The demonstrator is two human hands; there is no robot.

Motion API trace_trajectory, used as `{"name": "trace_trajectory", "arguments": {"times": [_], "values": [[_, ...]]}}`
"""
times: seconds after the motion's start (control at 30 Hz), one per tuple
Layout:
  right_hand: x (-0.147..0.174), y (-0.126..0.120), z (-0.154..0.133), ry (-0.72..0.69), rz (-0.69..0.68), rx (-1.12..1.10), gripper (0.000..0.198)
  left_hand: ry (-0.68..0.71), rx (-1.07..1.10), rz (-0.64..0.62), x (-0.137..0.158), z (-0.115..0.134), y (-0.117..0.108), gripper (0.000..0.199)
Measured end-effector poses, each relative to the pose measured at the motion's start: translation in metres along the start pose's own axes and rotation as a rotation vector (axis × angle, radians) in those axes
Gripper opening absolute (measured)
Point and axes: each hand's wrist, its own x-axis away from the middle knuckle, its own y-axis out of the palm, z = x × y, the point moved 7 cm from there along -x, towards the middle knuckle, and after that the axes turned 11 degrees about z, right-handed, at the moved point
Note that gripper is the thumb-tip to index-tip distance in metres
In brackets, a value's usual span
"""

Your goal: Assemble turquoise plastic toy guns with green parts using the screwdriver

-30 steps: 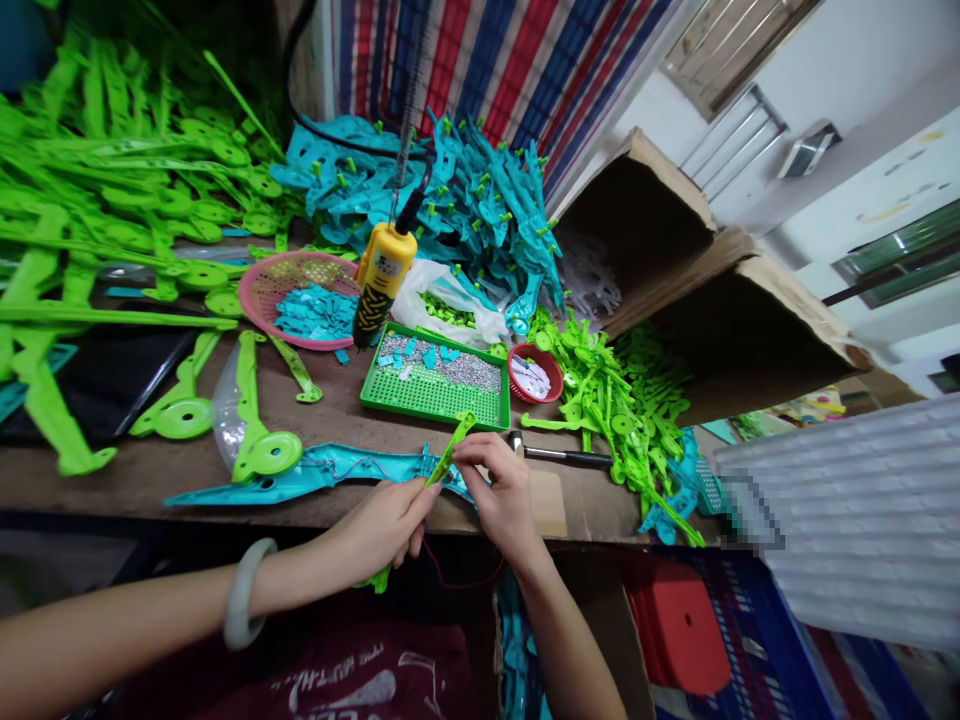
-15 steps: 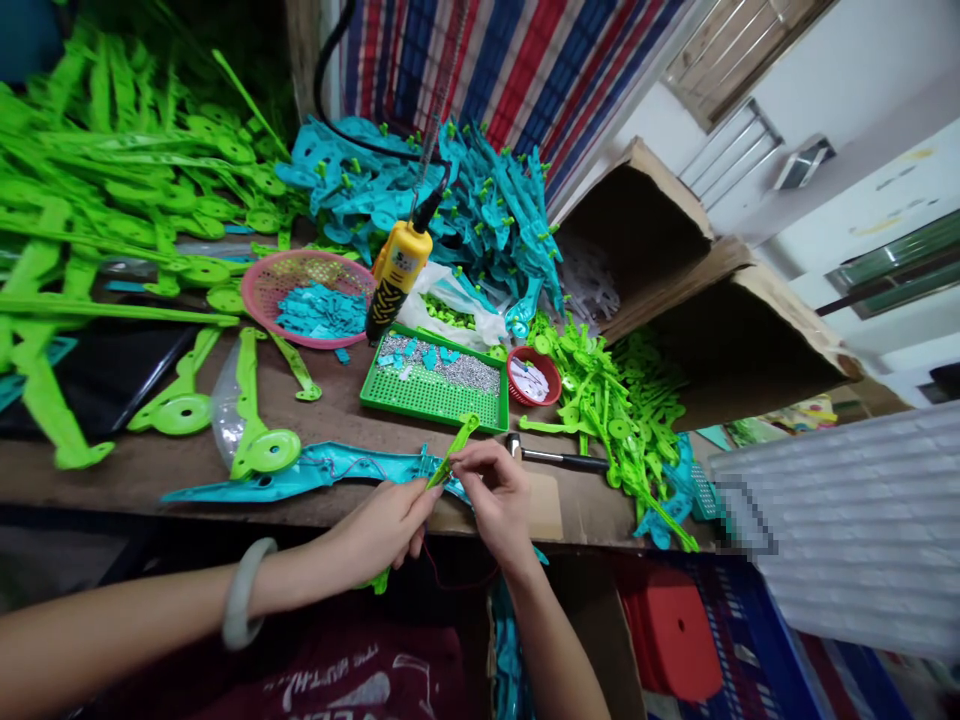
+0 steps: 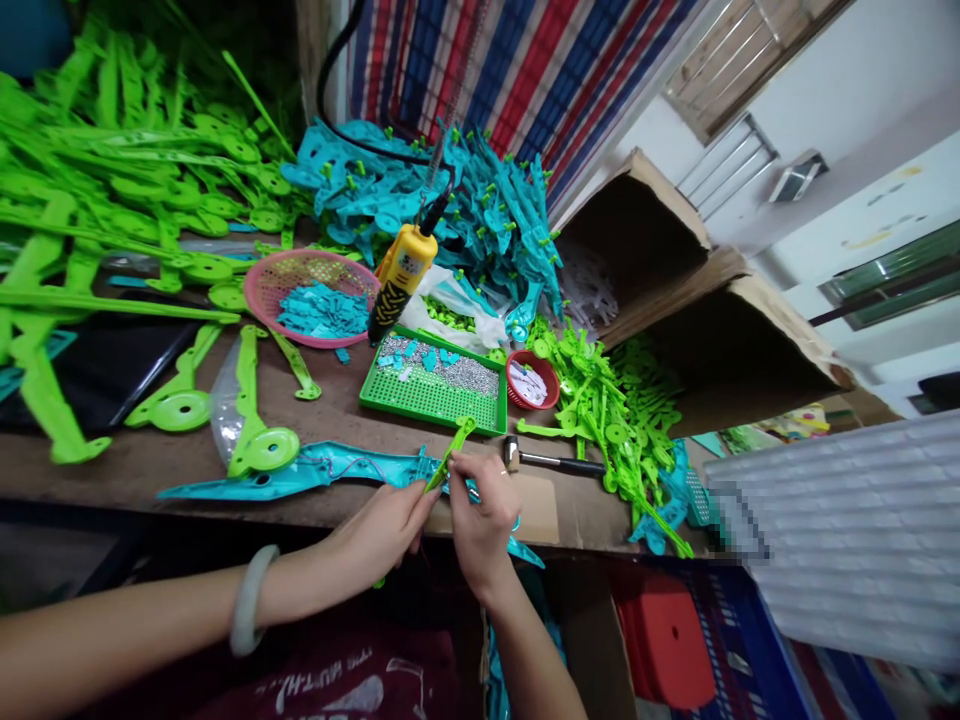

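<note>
My left hand (image 3: 386,532) is closed around a long green plastic piece (image 3: 456,440), whose upper end sticks up past the fingers and whose lower tip shows below the hand. Against the middle of that piece, my right hand (image 3: 484,510) is closed, thumb and fingers pinched together; what lies between them is too small to make out. Under and behind both hands a long blue plastic bow-shaped shell (image 3: 300,472) lies along the table edge, with a thin wire running in it. Its right end reaches past my right hand over the edge.
A hammer (image 3: 559,461) lies right of my hands. Behind are a green tray (image 3: 420,400) of small metal parts, a red basket (image 3: 553,392), a pink basket (image 3: 259,285) and a hanging yellow electric screwdriver (image 3: 409,265). Green parts (image 3: 600,400) and blue parts (image 3: 480,220) are heaped around.
My right hand has turned and drawn its fingers in closer to the green piece. The left hand keeps its hold, and the view has shifted slightly.
</note>
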Motion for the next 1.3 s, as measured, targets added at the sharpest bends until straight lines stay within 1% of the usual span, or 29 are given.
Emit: {"name": "trace_trajectory", "arguments": {"times": [0.07, 0.2, 0.3, 0.37, 0.4, 0.47, 0.53, 0.57, 0.63, 0.7, 0.77, 0.93, 1.0, 1.1, 1.2, 1.23, 1.3], "values": [[0.0, -0.001, -0.002, -0.023, -0.007, 0.058, 0.013, 0.045, -0.039, 0.023, -0.002, 0.0, -0.002, 0.043], [0.0, -0.001, -0.002, -0.041, -0.031, 0.163, 0.011, 0.093, -0.11, 0.025, -0.005, 0.002, -0.004, 0.038], [0.004, 0.002, -0.007, -0.169, -0.066, 0.197, 0.019, 0.121, -0.148, 0.038, -0.005, 0.005, -0.006, 0.036], [0.004, 0.002, -0.009, -0.208, -0.069, 0.165, 0.024, 0.091, -0.108, 0.019, -0.004, 0.004, -0.004, 0.037], [0.003, 0.001, -0.007, -0.18, -0.064, 0.13, 0.023, 0.059, -0.081, 0.005, -0.003, 0.003, -0.002, 0.039], [-0.002, -0.002, 0.001, -0.041, -0.049, 0.04, 0.017, -0.002, -0.039, -0.019, -0.001, 0.0, 0.001, 0.043], [-0.007, -0.005, 0.008, 0.097, -0.042, -0.051, 0.011, -0.013, -0.02, -0.022, 0.001, 0.0, 0.003, 0.044], [-0.009, -0.006, 0.009, 0.136, -0.043, -0.086, 0.01, -0.004, -0.013, -0.022, 0.001, 0.001, 0.003, 0.044], [-0.013, -0.008, 0.009, 0.153, -0.044, -0.122, 0.01, 0.02, 0.001, -0.022, 0.001, 0.005, 0.002, 0.043], [-0.015, -0.009, 0.007, 0.127, -0.043, -0.127, 0.012, 0.019, 0.011, -0.026, 0.002, 0.008, 0.001, 0.043], [-0.015, -0.01, 0.004, 0.068, -0.043, -0.102, 0.014, 0.005, 0.023, -0.038, 0.003, 0.011, 0.0, 0.044], [-0.013, -0.013, -0.005, -0.175, -0.03, -0.051, 0.025, -0.001, 0.043, -0.073, 0.007, 0.019, 0.0, 0.047], [-0.012, -0.014, -0.006, -0.243, -0.013, -0.044, 0.029, 0.007, 0.035, -0.073, 0.007, 0.021, -0.001, 0.046], [-0.009, -0.016, -0.007, -0.293, 0.015, -0.036, 0.031, 0.028, 0.011, -0.066, 0.006, 0.021, -0.001, 0.047], [-0.008, -0.016, -0.006, -0.286, 0.023, -0.017, 0.03, 0.069, -0.029, -0.065, 0.005, 0.019, 0.0, 0.046], [-0.008, -0.015, -0.005, -0.277, 0.006, -0.009, 0.029, 0.081, -0.039, -0.065, 0.004, 0.018, 0.0, 0.045], [-0.006, -0.013, -0.003, -0.287, -0.071, 0.008, 0.028, 0.09, -0.047, -0.056, 0.004, 0.018, -0.001, 0.043]]}}
